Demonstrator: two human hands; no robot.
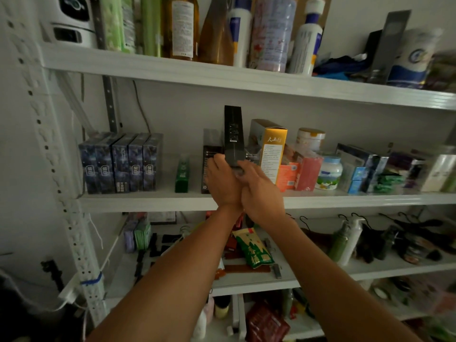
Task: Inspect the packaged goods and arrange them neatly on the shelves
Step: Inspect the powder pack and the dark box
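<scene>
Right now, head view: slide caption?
The left hand and right hand grip a tall black box upright before the middle shelf.

Both hands were raised together, gripping the bottom of a tall black box point(233, 129).

The two bare forearms reached up and forward, wide apart near the elbows and close together at the wrists, which touched. The left hand point(223, 181) showed its back to the camera, its fingers point(215, 161) curled round the left edge of the box's lower end. The right hand point(261, 193) sat just beside it and slightly lower, its heel pressed against the left hand and its thumb laid across the front of the box. Its other fingers were hidden behind. The box stood upright above both hands, clamped between them.
</scene>
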